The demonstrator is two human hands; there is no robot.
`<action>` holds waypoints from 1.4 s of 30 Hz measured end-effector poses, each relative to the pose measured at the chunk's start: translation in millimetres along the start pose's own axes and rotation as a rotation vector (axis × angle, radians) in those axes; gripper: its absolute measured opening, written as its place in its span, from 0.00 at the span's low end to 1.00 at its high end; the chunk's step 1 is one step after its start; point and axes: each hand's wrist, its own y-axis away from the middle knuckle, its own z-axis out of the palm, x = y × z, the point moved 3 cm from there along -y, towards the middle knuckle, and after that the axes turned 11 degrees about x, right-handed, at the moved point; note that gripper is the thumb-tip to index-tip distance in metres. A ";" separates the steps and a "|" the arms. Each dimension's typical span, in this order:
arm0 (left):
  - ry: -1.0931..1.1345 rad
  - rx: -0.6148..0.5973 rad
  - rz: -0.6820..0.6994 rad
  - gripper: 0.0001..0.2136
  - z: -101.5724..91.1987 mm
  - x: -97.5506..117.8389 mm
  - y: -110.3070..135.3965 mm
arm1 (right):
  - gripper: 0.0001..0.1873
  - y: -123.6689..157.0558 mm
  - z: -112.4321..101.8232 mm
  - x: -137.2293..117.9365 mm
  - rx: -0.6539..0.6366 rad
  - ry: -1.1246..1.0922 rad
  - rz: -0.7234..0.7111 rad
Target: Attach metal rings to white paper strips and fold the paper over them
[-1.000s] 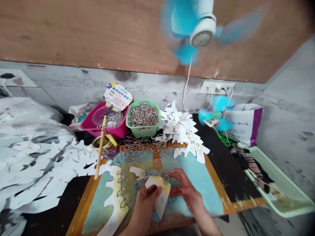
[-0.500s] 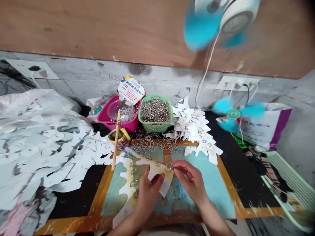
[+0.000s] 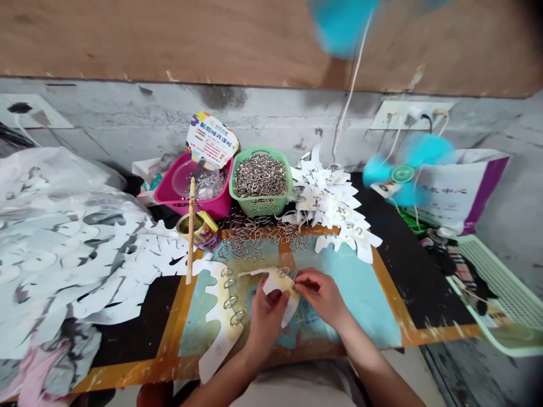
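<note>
My left hand (image 3: 265, 316) grips a small white paper cutout (image 3: 283, 288) over the blue and orange mat (image 3: 360, 294). My right hand (image 3: 322, 297) pinches a small metal ring (image 3: 294, 278) at the cutout's top edge. Both hands are closed and touch the cutout. A long paper strip (image 3: 220, 333) with several rings lies just left of my left hand. Loose rings (image 3: 258, 240) are scattered on the mat beyond my hands.
A green basket (image 3: 261, 183) full of rings and a pink basket (image 3: 193, 195) stand at the back. Finished white cutouts (image 3: 335, 217) fan out at the right. A heap of white cutouts (image 3: 63, 249) fills the left. A tin with a stick (image 3: 199, 229), a small blue fan (image 3: 403, 172) and a green tray (image 3: 500, 294) stand nearby.
The camera view shifted and tilted. My hands drew closer together on the cutout, and my right hand brought the ring to its top edge.
</note>
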 end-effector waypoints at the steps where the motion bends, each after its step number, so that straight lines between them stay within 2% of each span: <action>1: 0.002 -0.005 -0.013 0.29 0.9 -0.8 1.0 | 0.05 -0.8 -2.0 0.7 -0.007 0.003 -0.001; 4: 0.023 -0.020 -0.021 0.26 4.8 -2.5 6.1 | 0.05 -3.7 -8.6 -0.3 -0.027 0.047 -0.030; 7: 0.027 -0.050 -0.012 0.23 5.2 -6.7 13.6 | 0.06 -3.6 -12.1 -6.9 -0.107 0.130 -0.054; 10: -0.044 -0.074 -0.028 0.23 -8.2 -8.2 21.8 | 0.08 2.4 -11.9 -15.2 -0.225 0.226 -0.083; 12: -0.227 -0.124 -0.022 0.19 -24.3 -0.4 27.4 | 0.09 7.0 -12.4 -17.9 -0.276 0.294 -0.127; 13: -0.384 -0.189 0.004 0.16 -32.2 6.7 30.2 | 0.10 8.3 -13.9 -17.5 -0.272 0.340 -0.153; 14: -0.563 -0.292 0.019 0.13 -38.8 14.3 33.2 | 0.10 9.0 -16.0 -15.8 -0.258 0.391 -0.175; 16: -0.784 -0.513 0.102 0.10 -45.6 31.5 37.5 | 0.11 8.7 -21.0 -9.5 -0.223 0.487 -0.212; 17: -0.851 -0.592 0.215 0.09 -44.6 40.3 37.5 | 0.11 8.3 -23.0 -5.8 -0.218 0.520 -0.235; 18: -0.894 -0.607 0.377 0.08 -40.6 48.4 35.1 | 0.11 8.1 -24.2 -2.3 -0.220 0.543 -0.260; 21: -0.951 -0.514 0.874 0.08 -13.7 56.4 18.4 | 0.11 8.6 -24.5 5.2 -0.207 0.588 -0.348; 22: -0.985 -0.494 0.981 0.09 -2.1 52.2 10.6 | 0.10 9.2 -24.2 7.0 -0.196 0.601 -0.364; 24: -1.055 -0.503 1.094 0.10 19.8 38.4 -5.7 | 0.09 10.9 -23.3 10.3 -0.188 0.613 -0.366; 26: -1.107 -0.497 1.114 0.09 34.1 25.6 -19.3 | 0.09 13.0 -23.2 13.4 -0.180 0.594 -0.355; 28: -1.140 -0.518 1.125 0.10 40.0 17.5 -26.3 | 0.10 15.3 -23.7 16.5 -0.164 0.544 -0.337; 33: -1.166 -0.571 1.198 0.11 36.4 14.2 -26.5 | 0.12 24.0 -23.7 23.0 -0.145 0.411 -0.335; 39: -1.124 -0.556 1.178 0.07 32.6 8.8 -30.2 | 0.10 35.9 -25.8 22.7 -0.077 0.369 -0.366; 42: -1.111 -0.516 1.214 0.09 34.6 9.2 -32.3 | 0.11 36.2 -27.9 22.2 -0.056 0.394 -0.379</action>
